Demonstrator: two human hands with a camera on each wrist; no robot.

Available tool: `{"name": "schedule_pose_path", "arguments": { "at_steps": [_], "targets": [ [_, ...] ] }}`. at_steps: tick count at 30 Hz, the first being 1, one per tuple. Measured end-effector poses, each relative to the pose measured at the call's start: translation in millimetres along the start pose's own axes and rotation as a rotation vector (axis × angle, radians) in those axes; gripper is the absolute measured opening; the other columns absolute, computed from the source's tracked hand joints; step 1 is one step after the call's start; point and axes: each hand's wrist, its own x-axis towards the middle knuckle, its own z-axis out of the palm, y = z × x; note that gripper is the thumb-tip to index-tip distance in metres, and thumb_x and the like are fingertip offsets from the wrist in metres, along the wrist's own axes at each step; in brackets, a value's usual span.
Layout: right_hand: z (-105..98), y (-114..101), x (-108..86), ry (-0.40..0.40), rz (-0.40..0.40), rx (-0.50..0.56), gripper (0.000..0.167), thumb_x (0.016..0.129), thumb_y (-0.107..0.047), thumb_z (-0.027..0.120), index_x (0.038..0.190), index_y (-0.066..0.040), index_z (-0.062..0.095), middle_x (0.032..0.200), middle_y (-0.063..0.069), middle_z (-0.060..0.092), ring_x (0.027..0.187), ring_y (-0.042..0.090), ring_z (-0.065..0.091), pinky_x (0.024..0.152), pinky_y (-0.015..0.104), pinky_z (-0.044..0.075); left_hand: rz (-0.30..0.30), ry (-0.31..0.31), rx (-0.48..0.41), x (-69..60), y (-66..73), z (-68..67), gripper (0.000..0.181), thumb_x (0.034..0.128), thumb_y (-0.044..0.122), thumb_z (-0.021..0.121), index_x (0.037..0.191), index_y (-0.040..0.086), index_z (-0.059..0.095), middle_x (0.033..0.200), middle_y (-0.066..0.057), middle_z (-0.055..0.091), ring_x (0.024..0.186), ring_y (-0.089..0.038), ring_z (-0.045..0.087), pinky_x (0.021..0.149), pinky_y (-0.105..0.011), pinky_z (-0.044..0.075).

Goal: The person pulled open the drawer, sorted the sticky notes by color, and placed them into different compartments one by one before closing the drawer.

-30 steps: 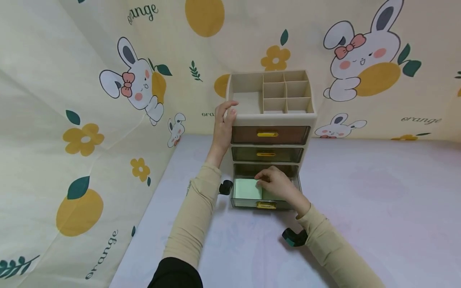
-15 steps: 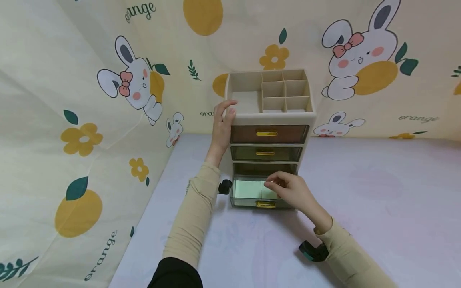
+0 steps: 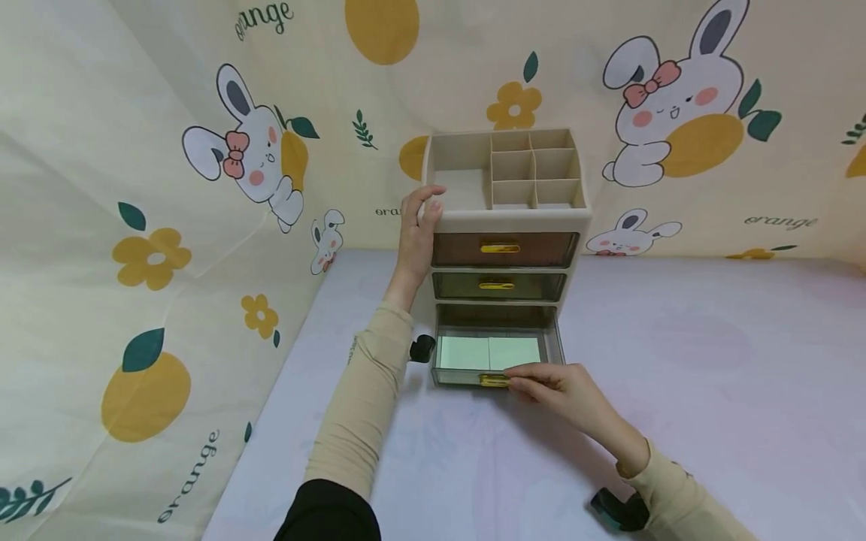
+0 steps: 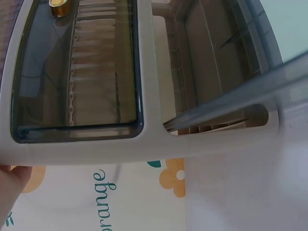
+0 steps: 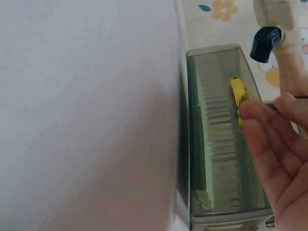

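A cream desktop drawer organizer [image 3: 510,220] stands upright with its bottom drawer [image 3: 555,338] pulled out. Two pale green square paper pads [image 3: 464,353] lie side by side in that drawer. My left hand [image 3: 416,240] grips the organizer's upper left side, fingers over the rim; part of it shows in the left wrist view. At the drawer's front, the fingertips of my right hand [image 3: 575,394] pinch the right part of the gold handle [image 3: 492,381]. The right wrist view shows those fingers curled against the handle, partly covering it.
Above the bottom drawer, a green-tinted drawer [image 3: 467,286] and a brownish one [image 3: 460,250] are closed. The organizer's top has an open tray [image 3: 463,188] with small compartments. A patterned sheet [image 3: 440,75] hangs behind; a pale tabletop [image 3: 676,361] spreads around.
My right hand has come out of the bottom drawer, moving down and right to its front handle. Both green pads are now uncovered. My left hand stays on the organizer.
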Motion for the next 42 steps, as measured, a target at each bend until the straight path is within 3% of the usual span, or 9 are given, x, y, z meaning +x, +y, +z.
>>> {"name": "schedule_pose_path", "arguments": {
  "at_steps": [7, 12, 15, 19, 28, 33, 42],
  "targets": [
    [7, 8, -1.1, -0.012, -0.042, -0.184, 0.024, 0.085, -0.016, 0.064, 0.108, -0.013, 0.071, 0.1, 0.004, 0.073, 0.088, -0.001, 0.065, 0.072, 0.021, 0.053, 0.008, 0.006, -0.005, 0.2, -0.6, -0.5, 0.046, 0.089, 0.037, 0.038, 0.124, 0.01, 0.05, 0.135, -0.008, 0.039, 0.127, -0.016, 0.033, 0.108, -0.037, 0.026],
    [10, 12, 0.5, 0.055, -0.058, -0.23, 0.024, 0.083, -0.011, 0.066, 0.107, -0.014, 0.071, 0.099, 0.003, 0.073, 0.089, 0.003, 0.067, 0.072, 0.021, 0.053, 0.009, -0.007, -0.016, 0.1, -1.3, -1.5, 0.04, 0.0929, 0.03, 0.039, 0.124, 0.009, 0.05, 0.136, -0.009, 0.039, 0.129, -0.019, 0.033, 0.108, -0.035, 0.025],
    [8, 11, 4.7, 0.088, -0.021, -0.195, 0.023, 0.083, -0.009, 0.066, 0.104, -0.012, 0.072, 0.096, 0.004, 0.073, 0.085, 0.005, 0.068, 0.07, 0.02, 0.053, 0.003, -0.007, -0.015, -0.6, -1.7, -1.9, 0.038, 0.0935, 0.028, 0.039, 0.125, 0.009, 0.051, 0.137, -0.009, 0.039, 0.129, -0.02, 0.033, 0.109, -0.036, 0.025],
    [6, 10, 15.8, 0.06, 0.088, -0.076, 0.022, 0.084, -0.007, 0.064, 0.105, -0.008, 0.071, 0.096, 0.01, 0.073, 0.082, 0.008, 0.07, 0.069, 0.02, 0.054, -0.011, -0.006, -0.01, -1.6, -1.9, -1.7, 0.041, 0.0923, 0.032, 0.039, 0.125, 0.011, 0.05, 0.137, -0.008, 0.038, 0.129, -0.019, 0.033, 0.109, -0.038, 0.025],
    [1, 15, 54.2, 0.105, 0.256, 0.031, 0.023, 0.089, -0.009, 0.058, 0.108, -0.004, 0.069, 0.1, 0.018, 0.07, 0.088, 0.025, 0.07, 0.073, 0.033, 0.056, 0.012, 0.011, -0.009, 0.8, -1.4, 0.2, 0.05, 0.086, 0.042, 0.038, 0.123, 0.01, 0.051, 0.134, -0.009, 0.04, 0.126, -0.017, 0.035, 0.107, -0.036, 0.026],
    [-3, 21, 71.5, 0.15, 0.295, 0.055, 0.024, 0.09, -0.012, 0.057, 0.11, -0.003, 0.068, 0.101, 0.019, 0.07, 0.089, 0.027, 0.069, 0.076, 0.034, 0.055, 0.021, 0.006, 0.001, 2.2, 0.1, 0.4, 0.047, 0.0883, 0.039, 0.039, 0.123, 0.01, 0.051, 0.135, -0.009, 0.039, 0.127, -0.017, 0.034, 0.107, -0.034, 0.027],
    [-3, 30, 84.5, 0.191, 0.326, 0.069, 0.024, 0.091, -0.012, 0.057, 0.11, -0.003, 0.068, 0.103, 0.019, 0.07, 0.09, 0.023, 0.07, 0.078, 0.035, 0.055, 0.015, 0.004, 0.007, 1.2, 0.8, -1.2, 0.041, 0.0913, 0.032, 0.04, 0.123, 0.01, 0.051, 0.135, -0.01, 0.04, 0.127, -0.02, 0.035, 0.108, -0.035, 0.026]
  ]
}}
